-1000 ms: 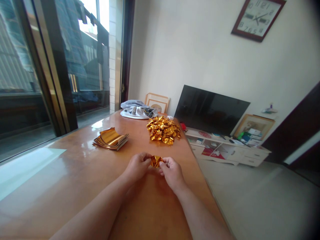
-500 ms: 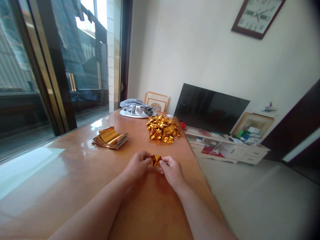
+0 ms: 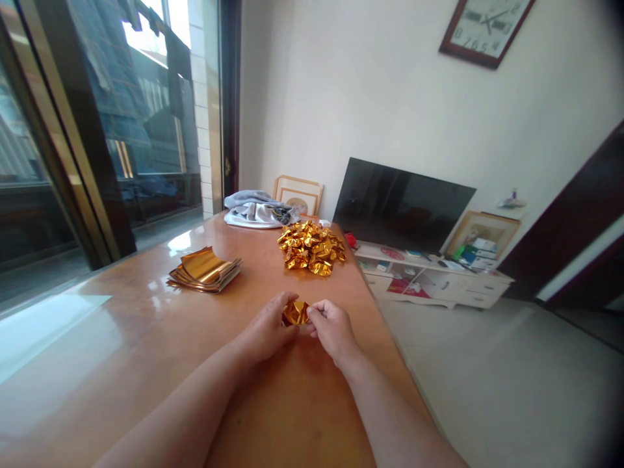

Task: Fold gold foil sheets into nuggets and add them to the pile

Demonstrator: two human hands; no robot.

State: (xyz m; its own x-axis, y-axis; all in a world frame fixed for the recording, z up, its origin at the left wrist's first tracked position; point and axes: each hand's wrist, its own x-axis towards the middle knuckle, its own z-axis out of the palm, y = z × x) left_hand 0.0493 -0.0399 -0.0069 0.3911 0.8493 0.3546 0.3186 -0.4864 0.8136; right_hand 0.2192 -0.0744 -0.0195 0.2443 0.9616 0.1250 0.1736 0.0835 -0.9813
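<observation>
We pinch the foil (image 3: pixel 295 313) from both sides: left hand (image 3: pixel 267 328) closed on its left edge, right hand (image 3: pixel 331 328) on its right, equally near. It hangs low over the table (image 3: pixel 146 338), well nearer us than the pile (image 3: pixel 311 247); sheets (image 3: pixel 203 269) lie left of that pile.

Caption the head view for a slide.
Left hand and right hand pinch a gold foil piece at a wooden table; foil heap beyond.
</observation>
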